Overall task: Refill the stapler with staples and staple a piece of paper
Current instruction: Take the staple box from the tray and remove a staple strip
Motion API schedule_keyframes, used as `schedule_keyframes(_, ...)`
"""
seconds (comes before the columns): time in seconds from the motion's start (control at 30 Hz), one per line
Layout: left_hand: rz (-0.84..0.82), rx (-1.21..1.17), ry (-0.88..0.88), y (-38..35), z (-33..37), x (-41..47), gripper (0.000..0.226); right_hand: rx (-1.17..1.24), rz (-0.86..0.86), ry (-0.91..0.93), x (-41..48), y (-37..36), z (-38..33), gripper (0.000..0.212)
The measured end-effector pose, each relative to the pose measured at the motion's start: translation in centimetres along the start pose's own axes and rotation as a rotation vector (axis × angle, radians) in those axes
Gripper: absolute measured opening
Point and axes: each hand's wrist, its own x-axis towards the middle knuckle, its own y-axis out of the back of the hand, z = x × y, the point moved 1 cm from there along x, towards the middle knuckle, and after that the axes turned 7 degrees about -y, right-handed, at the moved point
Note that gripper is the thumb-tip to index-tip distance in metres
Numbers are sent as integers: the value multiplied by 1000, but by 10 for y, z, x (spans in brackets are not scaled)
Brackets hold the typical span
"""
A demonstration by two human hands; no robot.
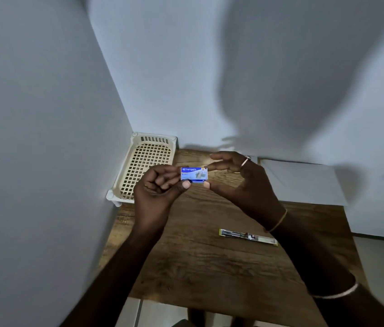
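Observation:
A small blue staple box (194, 174) is held up above the wooden table (198, 263), between both hands. My left hand (158, 188) pinches its left end with thumb and fingers. My right hand (238, 178) holds its right end between thumb and forefinger, the other fingers spread. The stapler (247, 236) lies flat on the table under my right wrist, opened out long so its metal channel shows. A white sheet of paper (304, 182) lies at the table's back right.
A cream plastic lattice basket (148, 166) stands in the back left corner against the walls. White walls close the table at the left and back. Tiled floor shows past the table's front and right edges.

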Motion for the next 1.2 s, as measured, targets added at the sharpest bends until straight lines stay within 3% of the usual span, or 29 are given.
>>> schedule_keyframes(0.43,-79,-2,-79,-48,22,-22,21,162,61,0,-33,48,-7,50)
schedule_keyframes(0.6,-68,-36,-7,-54,23,-26,44,393,8,-63,-35,55,-3,51)
schedule_keyframes(0.73,-82,-67,10,-62,26,-30,46,579,-28,-93,-40,57,-2,48)
schedule_keyframes(1.03,-82,-55,2,-66,28,-35,45,467,-25,-85,-51,61,-3,27)
schedule_keyframes(1.2,-114,13,-28,-68,33,-37,43,523,34,-159,-54,58,2,14)
